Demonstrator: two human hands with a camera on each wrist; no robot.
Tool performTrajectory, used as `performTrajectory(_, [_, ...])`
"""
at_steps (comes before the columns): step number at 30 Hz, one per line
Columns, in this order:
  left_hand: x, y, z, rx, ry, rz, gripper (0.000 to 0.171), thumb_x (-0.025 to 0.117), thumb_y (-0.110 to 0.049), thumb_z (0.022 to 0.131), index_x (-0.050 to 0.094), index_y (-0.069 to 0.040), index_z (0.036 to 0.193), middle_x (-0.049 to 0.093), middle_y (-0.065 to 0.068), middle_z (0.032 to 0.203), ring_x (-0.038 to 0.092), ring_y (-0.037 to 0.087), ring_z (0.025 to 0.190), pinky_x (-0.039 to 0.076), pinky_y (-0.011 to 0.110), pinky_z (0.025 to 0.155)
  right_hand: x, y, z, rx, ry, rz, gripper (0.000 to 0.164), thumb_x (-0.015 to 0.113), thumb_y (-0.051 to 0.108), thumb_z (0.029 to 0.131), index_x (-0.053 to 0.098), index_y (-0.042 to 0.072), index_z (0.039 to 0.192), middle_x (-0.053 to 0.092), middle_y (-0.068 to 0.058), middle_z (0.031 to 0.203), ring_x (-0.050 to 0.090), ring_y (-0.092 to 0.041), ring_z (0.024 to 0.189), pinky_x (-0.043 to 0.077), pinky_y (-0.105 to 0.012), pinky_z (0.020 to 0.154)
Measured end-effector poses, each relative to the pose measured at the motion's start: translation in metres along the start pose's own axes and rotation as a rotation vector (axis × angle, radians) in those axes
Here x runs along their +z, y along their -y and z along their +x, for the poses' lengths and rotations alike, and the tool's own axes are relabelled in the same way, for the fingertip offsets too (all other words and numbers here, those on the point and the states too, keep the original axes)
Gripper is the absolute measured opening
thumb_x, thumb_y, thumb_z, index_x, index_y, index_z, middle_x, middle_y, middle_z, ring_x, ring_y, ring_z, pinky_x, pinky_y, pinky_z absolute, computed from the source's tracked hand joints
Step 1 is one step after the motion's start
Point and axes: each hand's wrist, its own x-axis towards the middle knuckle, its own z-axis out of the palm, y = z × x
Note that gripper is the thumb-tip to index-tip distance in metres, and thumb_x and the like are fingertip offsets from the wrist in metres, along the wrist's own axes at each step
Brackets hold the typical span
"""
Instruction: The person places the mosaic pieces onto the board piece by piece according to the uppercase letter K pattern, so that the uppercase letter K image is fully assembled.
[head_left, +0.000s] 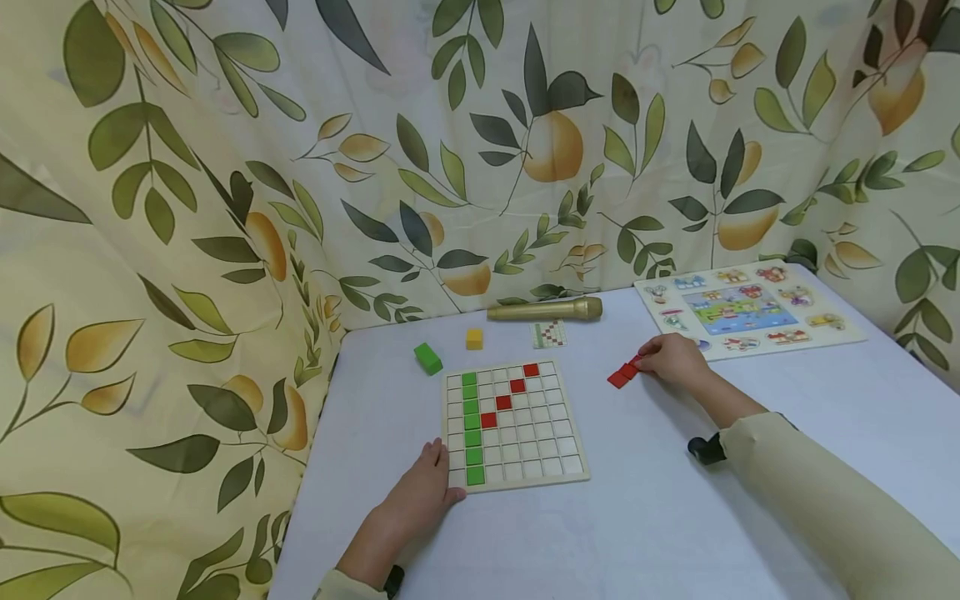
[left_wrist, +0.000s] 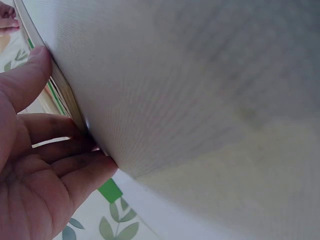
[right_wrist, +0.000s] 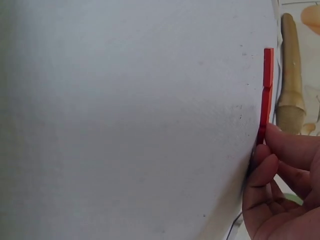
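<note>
A square grid board [head_left: 532, 450] lies in front of me, with a column of green tiles [head_left: 472, 421] and a rising diagonal of several red tiles [head_left: 503, 402]. My left hand [head_left: 420, 492] rests at its near left corner, thumb at the front edge and fingers along the left side. In the left wrist view those fingers [left_wrist: 87, 177] reach the tabletop beside the board's edge. Off to the right, my right hand [head_left: 675, 362] pinches the near end of a short row of loose red tiles [head_left: 619, 379]. The right wrist view has thumb and fingertips on these red tiles [right_wrist: 266, 75].
Behind the board are a green block [head_left: 428, 358], a yellow block [head_left: 475, 339], a small pattern card [head_left: 549, 334] and a gold microphone [head_left: 545, 310]. A picture puzzle board [head_left: 825, 335] lies at the back right. A leaf-patterned curtain [head_left: 390, 167] hangs behind the white table [head_left: 585, 542].
</note>
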Motion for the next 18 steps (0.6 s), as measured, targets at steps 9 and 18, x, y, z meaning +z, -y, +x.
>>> performTrajectory(9, [-0.0023,-0.0017,-0.0007,0.000,0.001,0.001,0.082,0.069,-0.041,0.093,0.037,0.011,0.149,0.031,0.024,0.159,0.028,0.038,0.148,0.036,0.049,0.113,-0.0002,0.0061,-0.0003,-0.011,0.019,-0.031,0.032,0.069,0.011,0.094,0.066,-0.008,0.119,0.065,-0.019,0.100,0.054,-0.031,0.090,0.046,-0.034,0.075])
performTrajectory(18, [-0.0040,-0.0041,-0.0026,-0.014,0.009,-0.026,0.082,0.069,-0.040,0.093,0.037,0.011,0.150,0.031,0.024,0.159,0.027,0.038,0.148,0.035,0.049,0.113,0.0017,0.0064,-0.0030,0.003,0.020,0.045,0.027,0.065,0.012,0.097,0.064,-0.007,0.116,0.067,-0.015,0.093,0.059,-0.023,0.077,0.051,-0.029,0.066])
